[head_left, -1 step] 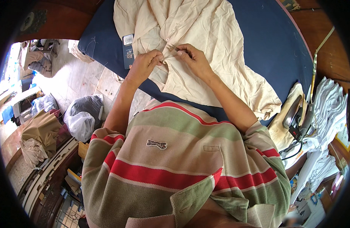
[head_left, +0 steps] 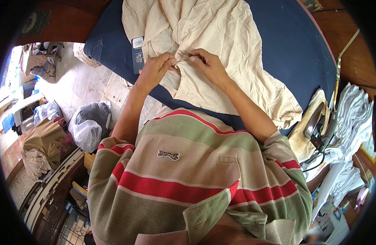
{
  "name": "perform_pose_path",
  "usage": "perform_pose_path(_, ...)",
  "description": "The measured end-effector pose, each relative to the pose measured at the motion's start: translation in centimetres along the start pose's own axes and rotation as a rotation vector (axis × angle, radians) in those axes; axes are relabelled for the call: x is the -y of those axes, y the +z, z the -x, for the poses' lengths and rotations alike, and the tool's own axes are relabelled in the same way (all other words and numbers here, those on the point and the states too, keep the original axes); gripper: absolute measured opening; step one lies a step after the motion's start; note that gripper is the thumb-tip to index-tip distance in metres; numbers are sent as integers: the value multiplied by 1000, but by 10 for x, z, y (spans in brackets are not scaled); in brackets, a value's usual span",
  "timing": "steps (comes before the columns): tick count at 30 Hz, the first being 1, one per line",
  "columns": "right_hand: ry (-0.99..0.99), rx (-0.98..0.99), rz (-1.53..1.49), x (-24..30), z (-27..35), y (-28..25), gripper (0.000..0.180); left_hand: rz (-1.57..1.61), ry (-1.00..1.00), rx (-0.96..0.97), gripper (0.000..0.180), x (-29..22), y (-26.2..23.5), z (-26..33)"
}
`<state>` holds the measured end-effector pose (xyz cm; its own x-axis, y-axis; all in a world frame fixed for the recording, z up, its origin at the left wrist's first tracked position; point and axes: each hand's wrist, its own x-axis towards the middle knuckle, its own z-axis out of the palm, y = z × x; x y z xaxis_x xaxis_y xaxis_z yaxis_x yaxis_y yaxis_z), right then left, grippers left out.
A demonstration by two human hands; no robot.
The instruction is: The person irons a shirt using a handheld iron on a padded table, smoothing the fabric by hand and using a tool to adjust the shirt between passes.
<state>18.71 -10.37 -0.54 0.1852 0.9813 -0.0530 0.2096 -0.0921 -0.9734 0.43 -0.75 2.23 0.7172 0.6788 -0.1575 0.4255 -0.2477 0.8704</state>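
- A person in a striped polo shirt of beige, green and red bends over a wrinkled cream button-front shirt, spread across a dark blue cloth in front of the wearer's chest.
- The left hand closes in a pinch, thumb against curled fingers, with a bit of the cream fabric gathered at the fingertips near the front edge.
- The right hand hovers just beside it over the same garment, fingers bent and thumb drawn in toward them; from here I cannot tell whether anything thin is caught between the tips.
- A dark blue hang tag with a white label at its top lies along the shirt's left side, just beyond the left wrist.
- Small buttons run down the front of the shirt, above the hands.
- To the person's right, a clothes iron with a black cord sits by a cream pad, near a pile of white garments.
- On the left, below table level, a translucent plastic bag slumps near a draped tan cloth.
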Motion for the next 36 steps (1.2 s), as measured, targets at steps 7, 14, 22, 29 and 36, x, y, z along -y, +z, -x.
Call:
perform_pose_path(7, 98, 215, 216, 11, 8, -14, 27, -136, 357, -117, 12, 5, 3, -9)
perform_pose_path(14, 18, 237, 341, 14, 15, -16, 27, -43, 149, 108, 13, 4, -4, -13)
perform_pose_path(22, 17, 209, 325, 17, 17, -19, 28, -131, 150, 48, 16, -4, -5, -6)
perform_pose_path(29, 74, 169, 270, 14, 22, -25, 26, -499, 374, -67, 27, -3, -7, 9)
perform_pose_path(36, 132, 181, 250, 8, 22, -25, 25, -556, 243, -168, 22, 5, 2, 5)
